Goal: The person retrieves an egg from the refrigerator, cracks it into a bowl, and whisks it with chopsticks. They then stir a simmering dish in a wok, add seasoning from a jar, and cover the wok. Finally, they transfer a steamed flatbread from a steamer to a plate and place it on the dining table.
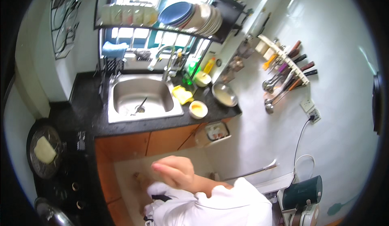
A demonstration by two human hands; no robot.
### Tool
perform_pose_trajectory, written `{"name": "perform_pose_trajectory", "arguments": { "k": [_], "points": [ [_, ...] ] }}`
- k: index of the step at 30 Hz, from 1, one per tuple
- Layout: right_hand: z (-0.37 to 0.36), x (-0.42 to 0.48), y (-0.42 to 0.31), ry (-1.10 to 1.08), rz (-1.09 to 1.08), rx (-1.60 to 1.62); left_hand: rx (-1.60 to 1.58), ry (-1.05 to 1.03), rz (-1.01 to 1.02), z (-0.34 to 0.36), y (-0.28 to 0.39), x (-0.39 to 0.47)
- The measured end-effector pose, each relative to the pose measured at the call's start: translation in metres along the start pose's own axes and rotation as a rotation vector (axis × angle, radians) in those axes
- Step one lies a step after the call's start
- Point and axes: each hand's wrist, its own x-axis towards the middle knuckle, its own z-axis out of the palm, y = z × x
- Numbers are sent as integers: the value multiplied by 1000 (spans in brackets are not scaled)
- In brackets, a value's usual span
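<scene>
My right hand (174, 169) is raised in front of my white shirt, over the floor. Its fingers are curled in, and nothing shows in them. My left hand is out of view. Beyond the hand, a steel sink (142, 103) is set into the black counter (121, 128), with a knife (140, 105) lying near its drain. Right of the sink stand a small white bowl (198, 114) with something orange-yellow inside and a metal bowl (226, 100) with pale contents. To the left, a pale flat piece of food (45, 150) lies in a dark pan (51, 134) on the stove.
A yellow cloth (182, 94) lies by the sink's right edge. An open waste bin (202, 136) hangs on the cabinet front. Plates (209, 20) stand on a rack above the sink. Knives and ladles hang from a wall rack (284, 58). A metal lid (51, 213) is at lower left.
</scene>
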Motion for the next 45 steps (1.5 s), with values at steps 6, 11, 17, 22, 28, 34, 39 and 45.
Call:
{"name": "perform_pose_trajectory", "arguments": {
  "k": [6, 11, 17, 22, 28, 34, 39, 45],
  "points": [
    [-102, 26, 130, 64, 144, -505, -270, 557, -188, 109, 15, 52],
    [-181, 129, 313, 218, 149, -776, -163, 153, 61, 169, 13, 103],
    [-179, 246, 465, -139, 300, -1147, -32, 40, 280, 282, 12, 202],
    [-158, 266, 495, -73, -1, -1316, 22, 199, 363, 351, -17, 292],
    [-160, 263, 516, -338, 124, -1401, 146, 252, 453, 425, -23, 499],
    [-140, 278, 519, 50, 74, -1250, 513, 175, 412, 484, -22, 621],
    [-143, 272, 506, -45, 469, -820, 667, 102, 434, 510, -41, 616],
    [-166, 299, 479, -263, 220, -1082, 746, 102, 444, 513, -42, 617]
  ]
}}
